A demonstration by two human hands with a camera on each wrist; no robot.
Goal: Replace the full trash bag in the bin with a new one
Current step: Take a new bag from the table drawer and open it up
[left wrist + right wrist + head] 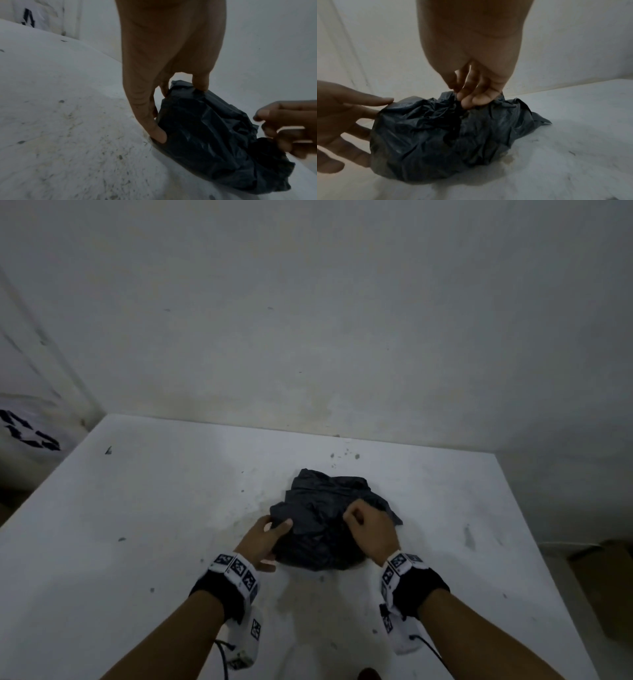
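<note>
A crumpled black trash bag (pixel 318 529) (pixel 205 135) (pixel 428 135) lies on a white table (pixel 137 508), near its middle. My left hand (pixel 275 527) (pixel 178 108) (pixel 359 108) rests against the bag's left side: the thumb lies on top and the straight fingers run along the flank down to the table. My right hand (pixel 356 517) (pixel 464 102) (pixel 267 121) is over the bag's top right and pinches a fold of the plastic between thumb and fingertips. No bin shows in any view.
A stained white wall (pixel 308 320) runs along the table's far edge. A white bag with black print (pixel 30 433) (pixel 29 17) hangs past the table's left corner. A cardboard box (pixel 606 577) stands on the floor to the right. The table top is spotted with dirt.
</note>
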